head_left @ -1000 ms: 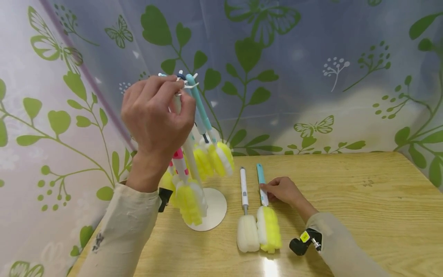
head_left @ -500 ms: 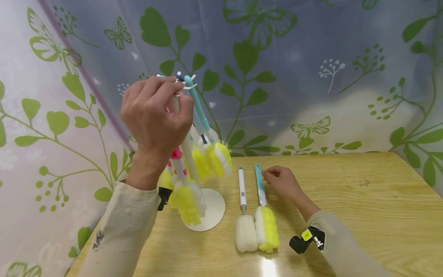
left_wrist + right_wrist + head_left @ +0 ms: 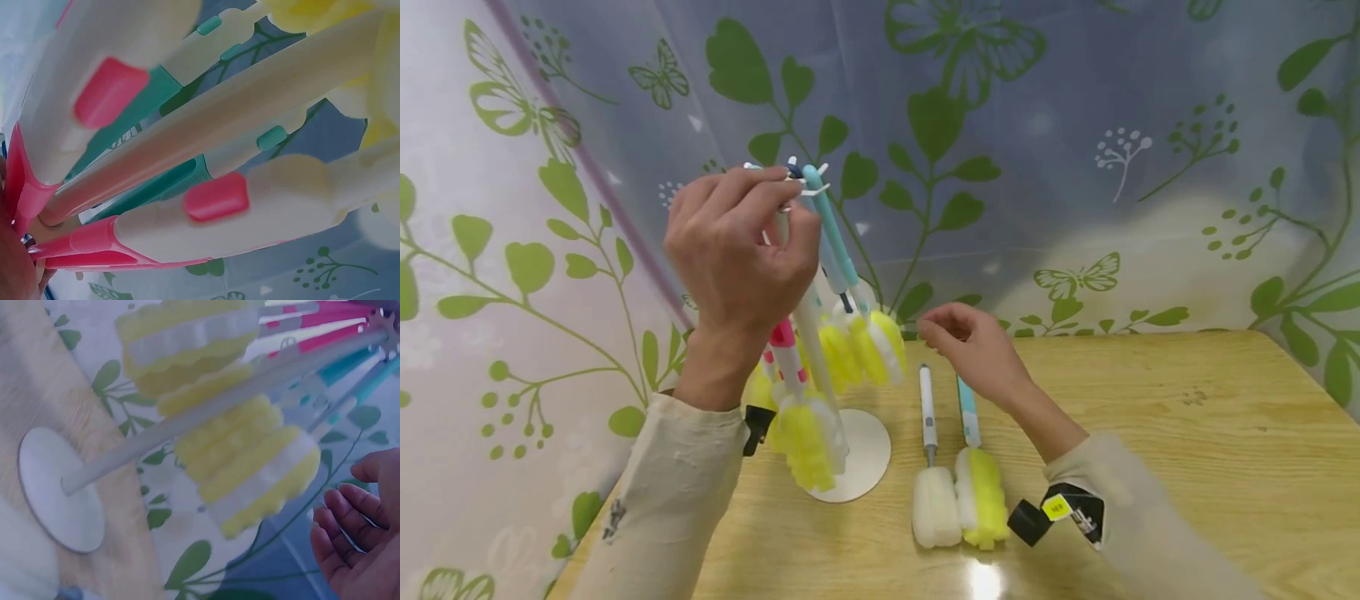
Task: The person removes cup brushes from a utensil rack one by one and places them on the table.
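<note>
My left hand [image 3: 741,242] grips the top of a white brush stand [image 3: 812,333], partly hiding its hooks. Bottle brushes with pink or teal handles and yellow-and-white sponge heads hang around its pole; one teal-handled brush [image 3: 832,225] hangs on the right side. In the left wrist view, pink-handled brushes [image 3: 219,199] run up to that hand. My right hand [image 3: 973,350] is raised above the table with fingers loosely bent, holding nothing. Below it lie a white-handled brush [image 3: 928,408] with a cream sponge head and a blue-and-white brush [image 3: 968,414] with a yellow-and-white head, side by side.
The stand's round white base [image 3: 865,458] rests on the wooden table [image 3: 1150,433], left of the lying brushes. A curtain [image 3: 1075,167] printed with leaves and butterflies hangs behind the table. Each wrist wears a black camera mount.
My right hand has let go of the blue-and-white brush and moved up and left, away from the table. My left hand keeps its place at the stand's top.
</note>
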Action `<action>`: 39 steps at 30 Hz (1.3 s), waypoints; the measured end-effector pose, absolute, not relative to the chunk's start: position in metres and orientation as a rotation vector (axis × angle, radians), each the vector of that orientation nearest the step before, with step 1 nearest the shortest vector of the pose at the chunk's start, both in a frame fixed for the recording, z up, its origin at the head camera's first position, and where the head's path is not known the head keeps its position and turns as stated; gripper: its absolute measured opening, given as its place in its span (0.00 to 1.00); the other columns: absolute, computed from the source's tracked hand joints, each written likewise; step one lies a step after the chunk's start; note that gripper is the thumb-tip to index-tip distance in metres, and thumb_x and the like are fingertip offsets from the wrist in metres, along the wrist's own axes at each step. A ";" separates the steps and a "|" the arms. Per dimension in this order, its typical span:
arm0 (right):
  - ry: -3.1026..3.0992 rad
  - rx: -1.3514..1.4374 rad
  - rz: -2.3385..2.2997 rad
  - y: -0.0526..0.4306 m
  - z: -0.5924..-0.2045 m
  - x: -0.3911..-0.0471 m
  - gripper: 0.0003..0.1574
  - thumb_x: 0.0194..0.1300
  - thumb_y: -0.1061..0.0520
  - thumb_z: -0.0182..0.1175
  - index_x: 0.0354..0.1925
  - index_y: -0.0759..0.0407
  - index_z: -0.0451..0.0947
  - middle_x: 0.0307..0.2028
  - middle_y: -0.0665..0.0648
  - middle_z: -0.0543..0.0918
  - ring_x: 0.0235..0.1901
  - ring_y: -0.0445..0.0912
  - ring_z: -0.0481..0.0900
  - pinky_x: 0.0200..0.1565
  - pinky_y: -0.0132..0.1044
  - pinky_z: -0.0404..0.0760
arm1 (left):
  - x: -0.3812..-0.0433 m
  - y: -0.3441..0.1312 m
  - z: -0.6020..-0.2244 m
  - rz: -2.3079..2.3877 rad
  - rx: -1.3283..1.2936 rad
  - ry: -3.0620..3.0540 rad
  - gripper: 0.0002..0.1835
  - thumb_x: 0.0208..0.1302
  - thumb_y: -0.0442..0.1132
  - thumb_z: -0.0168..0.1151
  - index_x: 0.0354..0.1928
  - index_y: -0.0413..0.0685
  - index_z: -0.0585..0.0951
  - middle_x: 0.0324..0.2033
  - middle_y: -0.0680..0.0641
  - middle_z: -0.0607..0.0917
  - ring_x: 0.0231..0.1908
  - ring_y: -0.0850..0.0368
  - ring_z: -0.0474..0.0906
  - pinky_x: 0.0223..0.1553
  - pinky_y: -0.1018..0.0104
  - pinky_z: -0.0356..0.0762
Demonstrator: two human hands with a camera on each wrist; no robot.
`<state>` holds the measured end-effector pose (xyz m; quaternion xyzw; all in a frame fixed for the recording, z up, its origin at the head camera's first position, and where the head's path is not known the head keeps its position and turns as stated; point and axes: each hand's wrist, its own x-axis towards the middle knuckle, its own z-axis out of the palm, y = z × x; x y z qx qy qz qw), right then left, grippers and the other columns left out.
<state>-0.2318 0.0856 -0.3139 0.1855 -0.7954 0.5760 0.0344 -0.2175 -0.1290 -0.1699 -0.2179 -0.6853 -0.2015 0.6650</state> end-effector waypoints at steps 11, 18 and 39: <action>-2.237 0.745 1.806 0.059 -0.277 -0.230 0.23 0.66 0.47 0.59 0.56 0.54 0.75 0.49 0.51 0.79 0.45 0.45 0.78 0.48 0.42 0.76 | -0.219 -0.131 -0.169 -0.497 -0.548 -1.535 0.18 0.49 0.39 0.46 0.20 0.41 0.86 0.28 0.49 0.87 0.31 0.45 0.80 0.34 0.51 0.72; -2.125 0.848 1.857 0.045 -0.267 -0.232 0.22 0.66 0.50 0.60 0.56 0.56 0.76 0.49 0.51 0.81 0.45 0.43 0.80 0.47 0.39 0.77 | -0.221 -0.136 -0.168 -0.561 -0.641 -1.509 0.18 0.49 0.39 0.47 0.22 0.41 0.87 0.27 0.49 0.87 0.28 0.45 0.79 0.31 0.52 0.72; -2.092 0.895 1.829 0.033 -0.259 -0.232 0.21 0.64 0.55 0.62 0.55 0.60 0.76 0.45 0.52 0.83 0.42 0.44 0.81 0.45 0.38 0.78 | -0.227 -0.149 -0.165 -0.816 -0.816 -1.474 0.19 0.50 0.40 0.47 0.21 0.38 0.86 0.26 0.45 0.87 0.21 0.46 0.76 0.28 0.68 0.61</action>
